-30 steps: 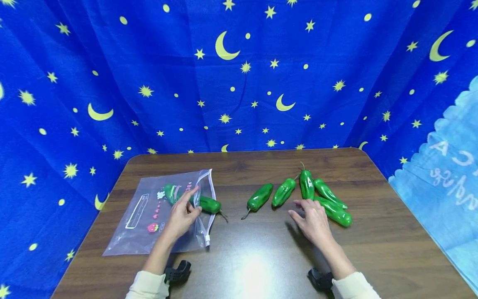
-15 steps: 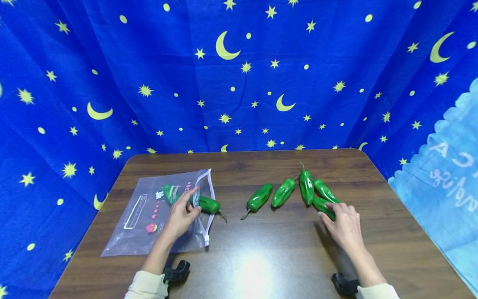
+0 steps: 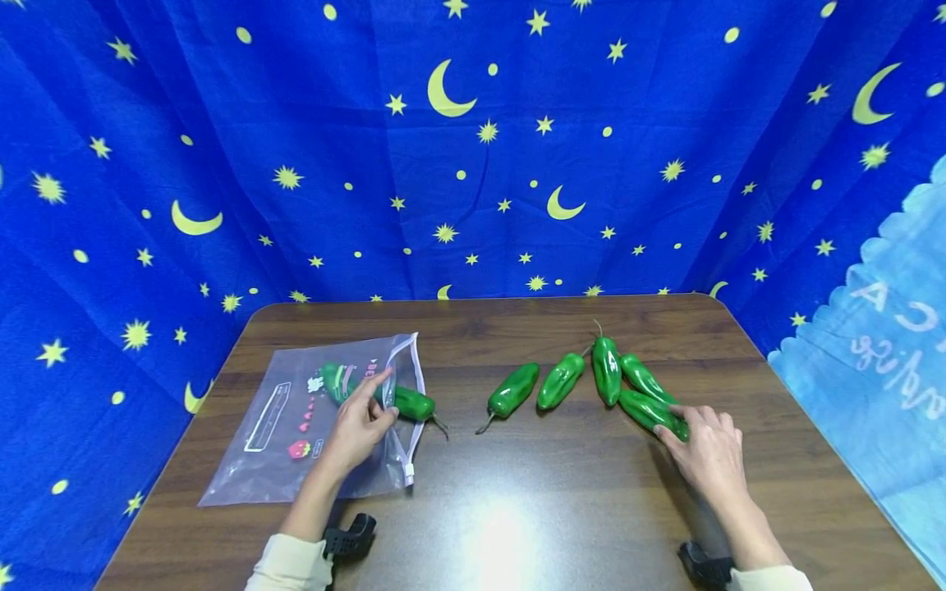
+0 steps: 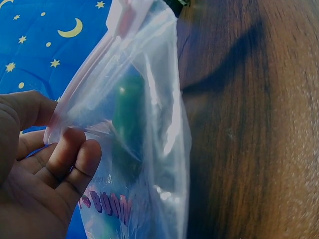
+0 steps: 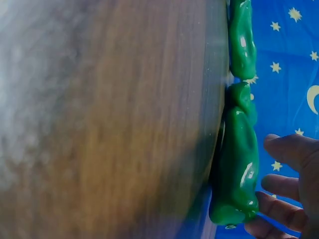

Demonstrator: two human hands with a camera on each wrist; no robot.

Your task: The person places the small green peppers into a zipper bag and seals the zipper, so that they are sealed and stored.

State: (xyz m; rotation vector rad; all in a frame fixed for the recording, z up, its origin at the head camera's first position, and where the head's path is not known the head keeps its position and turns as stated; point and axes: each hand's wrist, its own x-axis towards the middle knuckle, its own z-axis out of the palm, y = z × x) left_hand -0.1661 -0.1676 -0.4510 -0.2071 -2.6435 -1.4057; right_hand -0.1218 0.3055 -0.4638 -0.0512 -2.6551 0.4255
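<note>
Starry blue curtain (image 3: 332, 123) backs a wood-grained table (image 3: 480, 330) bearing green peppers (image 3: 608, 371).

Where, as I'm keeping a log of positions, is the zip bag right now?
In the head view, the zip bag lies on the left side of the table, with one green pepper partly inside it and the left hand pinching it near the opening.

On the clear zip bag (image 3: 244, 476), pink block lettering (image 4: 113, 206) begins a word with what looks like a B, the rest too blurred to read; print in its white outlined box (image 3: 267, 417) and small tag (image 3: 319, 448) is too small. The light-blue cloth (image 3: 879, 263) bears white letters, an apparent A and reversed C, above illegible script.
</note>
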